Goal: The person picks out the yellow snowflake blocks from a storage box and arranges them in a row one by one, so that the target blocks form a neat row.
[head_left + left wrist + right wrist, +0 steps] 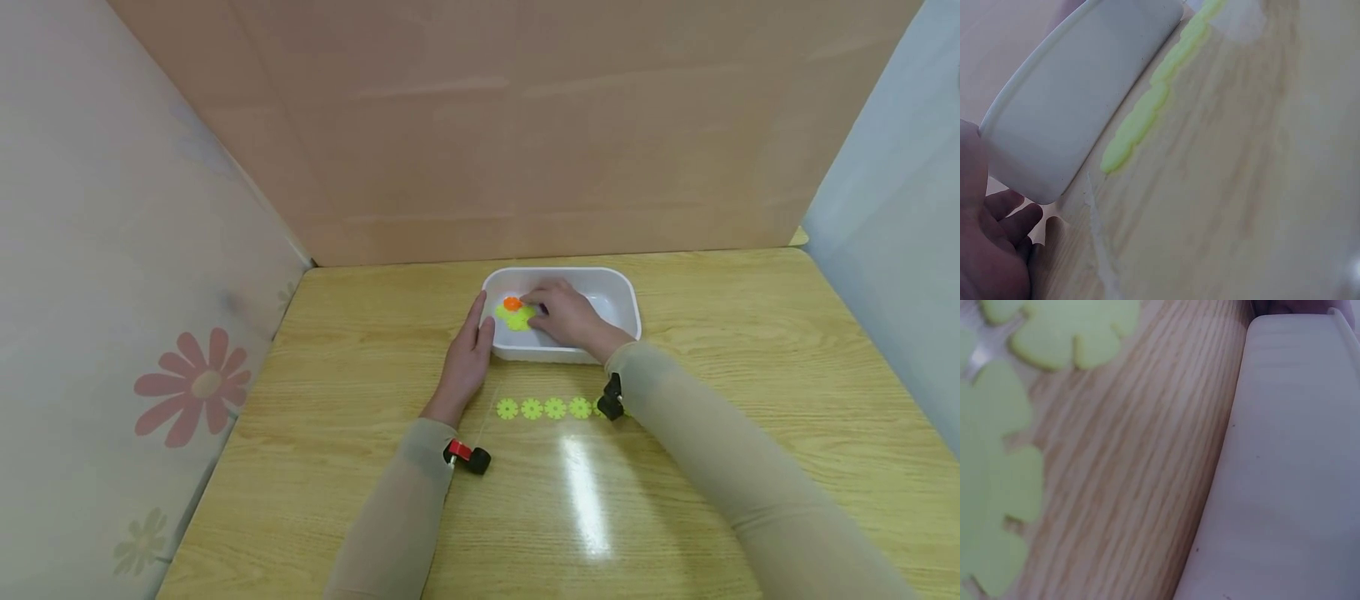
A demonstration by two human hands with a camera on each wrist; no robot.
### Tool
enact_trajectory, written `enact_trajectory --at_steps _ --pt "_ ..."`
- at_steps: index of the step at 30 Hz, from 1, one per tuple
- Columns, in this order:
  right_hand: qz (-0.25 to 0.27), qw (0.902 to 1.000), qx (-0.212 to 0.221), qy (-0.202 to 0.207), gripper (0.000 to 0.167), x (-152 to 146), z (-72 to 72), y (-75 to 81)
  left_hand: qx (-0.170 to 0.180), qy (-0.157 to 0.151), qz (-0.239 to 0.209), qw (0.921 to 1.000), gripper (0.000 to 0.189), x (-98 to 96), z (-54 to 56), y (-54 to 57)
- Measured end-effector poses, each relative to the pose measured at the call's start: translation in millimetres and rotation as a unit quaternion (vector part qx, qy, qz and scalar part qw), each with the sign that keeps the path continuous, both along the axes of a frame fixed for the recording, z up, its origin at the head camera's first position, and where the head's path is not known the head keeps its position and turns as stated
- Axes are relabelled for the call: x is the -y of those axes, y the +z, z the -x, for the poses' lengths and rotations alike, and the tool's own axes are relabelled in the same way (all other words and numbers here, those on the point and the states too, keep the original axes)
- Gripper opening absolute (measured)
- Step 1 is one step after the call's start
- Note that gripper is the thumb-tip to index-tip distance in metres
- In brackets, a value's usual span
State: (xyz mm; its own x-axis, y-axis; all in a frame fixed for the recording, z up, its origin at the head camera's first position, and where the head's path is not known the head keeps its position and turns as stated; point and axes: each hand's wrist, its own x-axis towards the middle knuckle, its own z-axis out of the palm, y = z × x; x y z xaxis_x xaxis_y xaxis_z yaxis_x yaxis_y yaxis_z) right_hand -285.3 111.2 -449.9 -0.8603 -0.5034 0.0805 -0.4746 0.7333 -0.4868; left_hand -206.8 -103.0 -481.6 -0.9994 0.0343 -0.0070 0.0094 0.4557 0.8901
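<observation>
A white plastic tray (551, 354) holds a small pile of yellow-green flower-shaped discs (517, 320) and an orange flower-shaped disc (512, 303). My left hand (467, 354) rests against the tray's left end, fingers along its outer wall; the left wrist view shows fingers (1019, 222) by the tray's corner. Inside the tray is my right hand (564, 313), its thumb at the yellow-green discs and forefinger close to the orange one, with a gap between thumb and forefinger. In the right wrist view the tray's outer wall (1285, 469) fills one side, and the right fingers are hidden.
Along the table (337, 375) in front of the tray lies a row of several yellow-green discs (555, 408), partly covered by the right wrist. A brown panel (525, 133) stands behind the table, with a flower-patterned white wall (90, 250) at the left.
</observation>
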Motion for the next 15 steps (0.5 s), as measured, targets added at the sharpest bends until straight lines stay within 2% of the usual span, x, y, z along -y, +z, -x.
enact_trajectory --at_steps 5,15 --pt "-0.010 0.9999 0.000 -0.005 0.035 -0.5 -1.3 0.1 0.001 0.001 0.004 1.0000 0.057 -0.4 0.2 -0.2" --pt "-0.011 0.9996 0.003 -0.026 0.034 -0.8 -2.9 2.3 0.003 0.000 -0.005 1.0000 0.056 -1.6 -1.1 0.6"
